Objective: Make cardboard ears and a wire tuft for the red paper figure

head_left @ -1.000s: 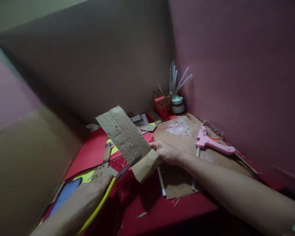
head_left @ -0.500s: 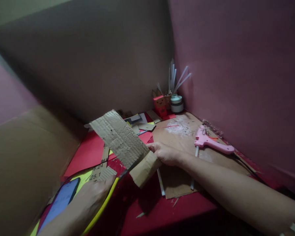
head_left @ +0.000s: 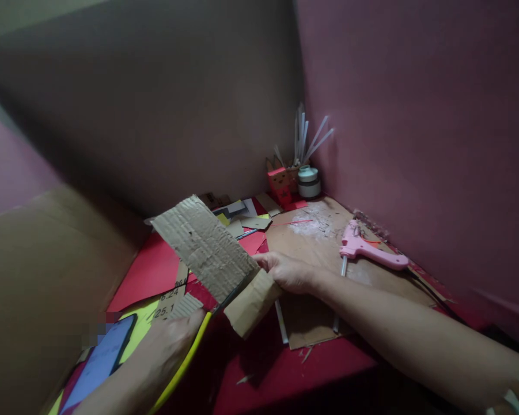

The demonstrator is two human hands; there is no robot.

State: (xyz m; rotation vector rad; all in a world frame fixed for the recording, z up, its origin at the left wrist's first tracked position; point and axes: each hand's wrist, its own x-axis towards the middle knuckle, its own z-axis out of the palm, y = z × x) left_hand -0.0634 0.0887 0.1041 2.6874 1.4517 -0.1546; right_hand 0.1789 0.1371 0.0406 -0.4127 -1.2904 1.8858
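Observation:
My left hand (head_left: 177, 334) is closed on yellow-handled scissors (head_left: 197, 344), most of whose grip it hides. Their dark blade lies along the lower edge of a piece of corrugated cardboard (head_left: 205, 248), where a strip with smooth brown paper (head_left: 251, 302) bends away. Holding the cardboard at its right end is my right hand (head_left: 289, 272), with fingers partly hidden behind it. Under and beside my left hand lie a printed cardboard strip (head_left: 168, 302), a small ribbed cardboard scrap (head_left: 188, 305) and a phone (head_left: 99, 363).
A pink glue gun (head_left: 371, 253) with a cord rests on a brown board (head_left: 315, 323) at right. Behind stand a lidded jar (head_left: 309, 181), a red fox-like paper figure (head_left: 280, 184) and white sticks (head_left: 302, 138). Red paper (head_left: 144, 268) and card scraps cover the left and back.
The scissors' blade has swung up closer along the cardboard's lower edge, and the handle has shifted slightly. My right hand keeps its hold. The whole view has drifted slightly.

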